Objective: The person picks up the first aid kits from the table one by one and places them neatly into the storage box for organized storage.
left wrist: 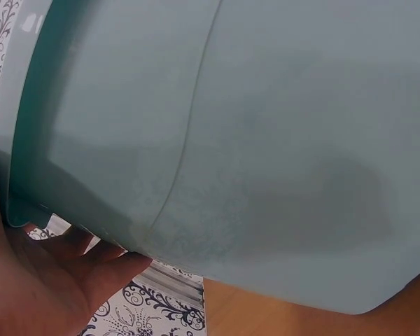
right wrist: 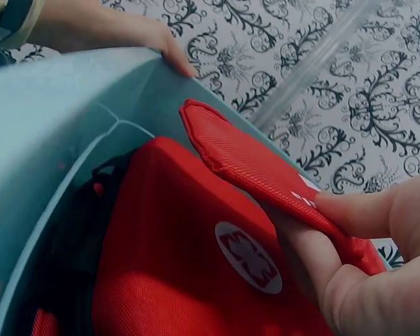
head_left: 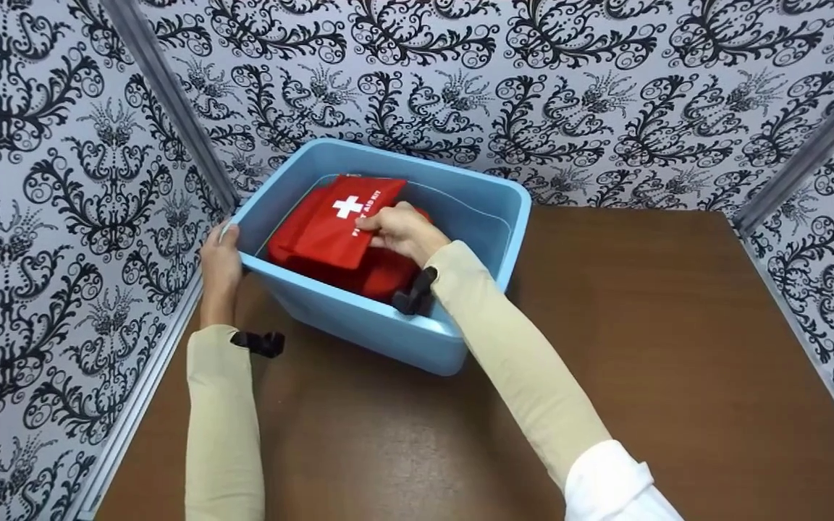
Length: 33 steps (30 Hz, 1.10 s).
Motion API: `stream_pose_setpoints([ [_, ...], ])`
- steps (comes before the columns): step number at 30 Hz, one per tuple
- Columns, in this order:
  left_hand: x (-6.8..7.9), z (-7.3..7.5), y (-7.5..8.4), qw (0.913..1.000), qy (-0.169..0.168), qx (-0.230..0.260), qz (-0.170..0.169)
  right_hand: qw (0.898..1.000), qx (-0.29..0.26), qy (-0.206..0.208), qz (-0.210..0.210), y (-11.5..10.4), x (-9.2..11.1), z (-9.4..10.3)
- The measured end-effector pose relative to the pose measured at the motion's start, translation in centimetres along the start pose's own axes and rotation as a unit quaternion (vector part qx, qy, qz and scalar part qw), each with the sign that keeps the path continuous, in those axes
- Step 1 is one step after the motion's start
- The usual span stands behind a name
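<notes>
A light blue plastic bin (head_left: 388, 336) stands tilted round on the brown table. My left hand (head_left: 221, 264) grips its left rim, thumb over the edge and fingers on the outside, as the left wrist view also shows. Inside the bin, my right hand (head_left: 404, 230) pinches a flat red first aid kit pouch (head_left: 323, 235) between thumb and fingers. The pouch carries a white cross and lettering. Beneath it lies a larger red case (right wrist: 189, 259) with a round white emblem. Something dark with straps (right wrist: 73, 245) sits beside that case, partly hidden.
The brown tabletop (head_left: 649, 347) extends to the right of the bin and in front of it. Patterned panels (head_left: 569, 108) in metal frames enclose the table at the back and both sides. The bin's left corner is close to the left panel.
</notes>
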<state>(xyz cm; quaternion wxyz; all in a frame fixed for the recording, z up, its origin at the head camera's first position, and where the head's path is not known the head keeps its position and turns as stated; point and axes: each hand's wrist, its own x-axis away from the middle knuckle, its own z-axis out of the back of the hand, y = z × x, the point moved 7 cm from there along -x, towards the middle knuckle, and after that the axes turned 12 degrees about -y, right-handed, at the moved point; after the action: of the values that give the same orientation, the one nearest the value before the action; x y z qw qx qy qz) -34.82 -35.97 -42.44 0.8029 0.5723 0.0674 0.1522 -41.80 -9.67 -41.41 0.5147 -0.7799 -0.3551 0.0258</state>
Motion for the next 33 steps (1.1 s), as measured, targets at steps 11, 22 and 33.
stream_pose_setpoints([
  [11, 0.1, 0.0, -0.1, 0.9999, 0.009, -0.004, 0.006, 0.991, 0.078, -0.003, -0.108, 1.6, 0.3, 0.5],
  [22, 0.0, -0.3, 0.1, 1.0000, 0.008, 0.003, -0.004, 0.979, 0.139, 0.041, -0.143, 1.0, 1.5, 1.4],
  [33, 0.0, -0.1, 0.3, 0.9997, 0.017, 0.004, -0.015, 0.977, 0.158, 0.069, -0.125, 0.5, 1.7, 1.6],
])
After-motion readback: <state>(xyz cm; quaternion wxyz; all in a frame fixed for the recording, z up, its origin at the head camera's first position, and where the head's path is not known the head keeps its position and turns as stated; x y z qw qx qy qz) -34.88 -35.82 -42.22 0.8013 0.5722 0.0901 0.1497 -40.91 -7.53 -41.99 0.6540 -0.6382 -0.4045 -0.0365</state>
